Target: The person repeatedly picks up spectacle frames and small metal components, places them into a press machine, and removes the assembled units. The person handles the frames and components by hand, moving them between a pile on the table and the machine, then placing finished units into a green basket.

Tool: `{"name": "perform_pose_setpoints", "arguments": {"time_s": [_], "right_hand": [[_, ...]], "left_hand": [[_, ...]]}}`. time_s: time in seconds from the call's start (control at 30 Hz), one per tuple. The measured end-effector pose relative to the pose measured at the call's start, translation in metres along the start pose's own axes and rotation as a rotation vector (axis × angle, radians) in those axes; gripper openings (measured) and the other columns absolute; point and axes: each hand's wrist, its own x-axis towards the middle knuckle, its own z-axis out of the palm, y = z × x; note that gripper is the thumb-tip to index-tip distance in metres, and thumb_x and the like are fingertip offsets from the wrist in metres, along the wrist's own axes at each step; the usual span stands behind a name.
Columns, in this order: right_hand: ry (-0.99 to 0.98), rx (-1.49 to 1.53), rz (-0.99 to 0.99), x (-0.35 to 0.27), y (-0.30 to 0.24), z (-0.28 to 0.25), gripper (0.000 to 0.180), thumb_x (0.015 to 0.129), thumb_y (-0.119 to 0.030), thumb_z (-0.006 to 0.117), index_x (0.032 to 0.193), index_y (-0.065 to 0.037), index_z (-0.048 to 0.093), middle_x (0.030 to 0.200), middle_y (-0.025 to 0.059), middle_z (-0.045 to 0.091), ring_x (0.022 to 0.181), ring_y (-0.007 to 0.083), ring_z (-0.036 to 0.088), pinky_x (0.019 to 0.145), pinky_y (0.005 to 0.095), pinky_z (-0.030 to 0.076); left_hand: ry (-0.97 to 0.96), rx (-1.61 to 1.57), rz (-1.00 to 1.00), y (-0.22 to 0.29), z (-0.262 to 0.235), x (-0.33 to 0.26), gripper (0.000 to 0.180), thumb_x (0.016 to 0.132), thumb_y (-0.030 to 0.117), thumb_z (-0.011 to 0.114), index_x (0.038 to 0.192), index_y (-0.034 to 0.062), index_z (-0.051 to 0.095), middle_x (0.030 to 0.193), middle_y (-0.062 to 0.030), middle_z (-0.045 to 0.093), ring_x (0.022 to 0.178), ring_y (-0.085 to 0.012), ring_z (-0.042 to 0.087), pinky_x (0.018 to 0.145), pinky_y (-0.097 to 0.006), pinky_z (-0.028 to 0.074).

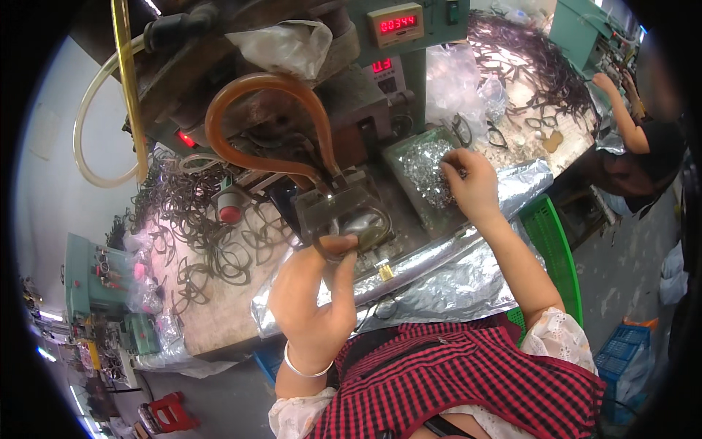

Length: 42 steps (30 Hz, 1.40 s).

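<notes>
My left hand [314,296], with a bracelet at the wrist, pinches a dark eyeglass frame [333,252] by its edge at the machine's metal fixture [344,208]. A rounded, shiny surface shows inside the fixture, just beyond the fingertips. On the right, my right hand [474,186] reaches over a green tray [439,219] heaped with small shiny metal pieces [426,172]. Its thumb and fingers come together at the edge of the heap; whatever lies between them is too small to make out.
A thick brown hose [267,80] loops above the fixture. Tangled dark frame parts [197,234] and a red push button [229,214] are to the left. Foil [439,282] covers the near edge, beside a green basket [548,241]. Another person's arm [621,117] shows far right.
</notes>
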Motion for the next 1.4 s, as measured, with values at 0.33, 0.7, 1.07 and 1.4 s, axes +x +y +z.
{"name": "perform_pose_setpoints", "arguments": {"time_s": [0.33, 0.7, 1.07, 1.4], "right_hand": [[-0.014, -0.216, -0.267, 0.004, -0.014, 0.013, 0.010, 0.074, -0.011, 0.071, 0.083, -0.009, 0.069, 0.082, 0.0075, 0.064, 0.086, 0.0278, 0.060, 0.070, 0.0392, 0.049], [0.005, -0.185, -0.362, -0.006, -0.008, 0.012, 0.016, 0.079, -0.001, 0.063, 0.094, -0.005, 0.067, 0.084, 0.0133, 0.065, 0.083, 0.0329, 0.062, 0.072, 0.0407, 0.050], [-0.028, -0.019, -0.254, 0.001, -0.014, 0.017, 0.013, 0.082, -0.005, 0.065, 0.094, -0.006, 0.068, 0.091, 0.0123, 0.065, 0.087, 0.0318, 0.063, 0.076, 0.0379, 0.049], [-0.082, 0.141, 0.061, -0.048, -0.008, -0.056, 0.018, 0.083, -0.001, 0.065, 0.100, -0.004, 0.072, 0.096, 0.0089, 0.070, 0.089, 0.0161, 0.065, 0.081, 0.0276, 0.049]], "left_hand": [[0.045, -0.037, 0.027, -0.002, 0.001, 0.002, 0.017, 0.079, -0.007, 0.066, 0.096, -0.0044, 0.063, 0.090, -0.0119, 0.069, 0.078, -0.0193, 0.067, 0.073, -0.027, 0.052], [0.445, 0.300, -0.118, -0.075, -0.040, -0.107, 0.025, 0.082, -0.005, 0.063, 0.107, -0.0045, 0.062, 0.107, -0.0170, 0.068, 0.102, -0.0259, 0.064, 0.090, -0.034, 0.050], [0.371, 0.502, -1.148, -0.321, -0.153, -0.110, 0.036, 0.083, 0.033, 0.071, 0.082, -0.0032, 0.069, 0.079, -0.0135, 0.066, 0.080, -0.0264, 0.063, 0.077, -0.033, 0.048], [0.269, -0.320, -0.971, -0.220, -0.126, -0.105, 0.013, 0.092, 0.016, 0.061, 0.087, 0.0048, 0.061, 0.080, -0.0038, 0.062, 0.072, -0.0134, 0.061, 0.059, -0.028, 0.052]]}}
